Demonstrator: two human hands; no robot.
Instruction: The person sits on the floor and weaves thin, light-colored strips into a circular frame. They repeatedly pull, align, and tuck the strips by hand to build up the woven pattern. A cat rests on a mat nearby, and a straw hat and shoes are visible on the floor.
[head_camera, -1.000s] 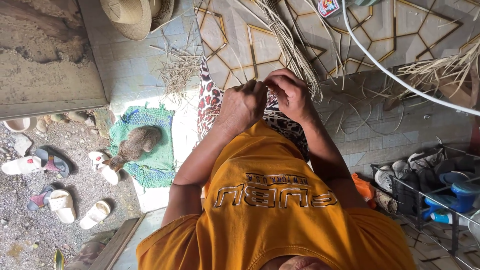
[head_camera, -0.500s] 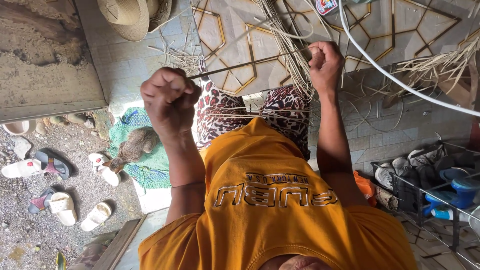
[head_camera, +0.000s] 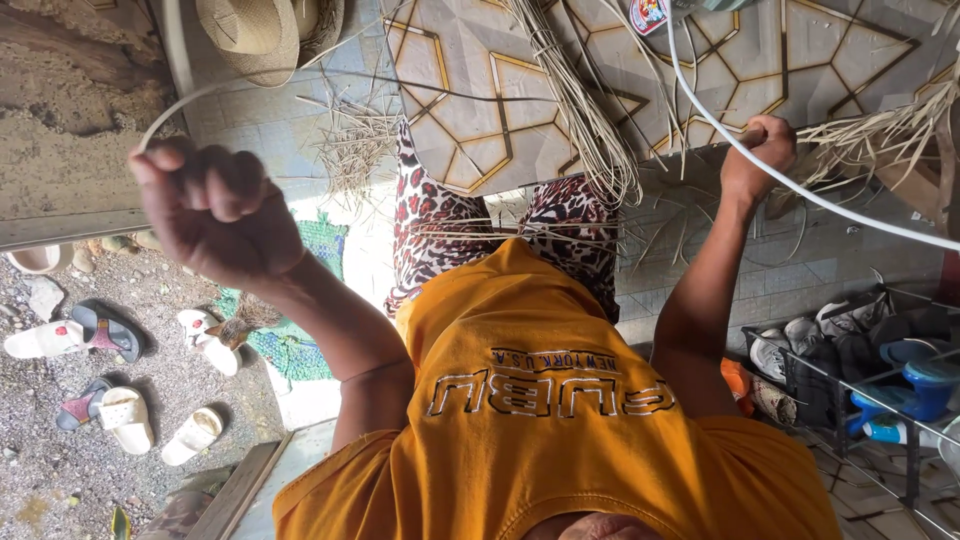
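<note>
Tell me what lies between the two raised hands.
In the head view, a thin cane strip spans from the left hand to the right hand. Beneath it lie the bundle of reed strands and the patterned-trouser knees.

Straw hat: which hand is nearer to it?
Left. The left hand is raised just below the straw hat; the right hand is far across, beyond the reed bundle.

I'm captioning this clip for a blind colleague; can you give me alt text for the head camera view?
Seen from above, a person in an orange shirt holds both hands wide apart, the left hand and right hand each gripping an end of a thin cane strip stretched between them. A bundle of pale strips lies on the patterned mat; sandals sit on gravel.
</note>
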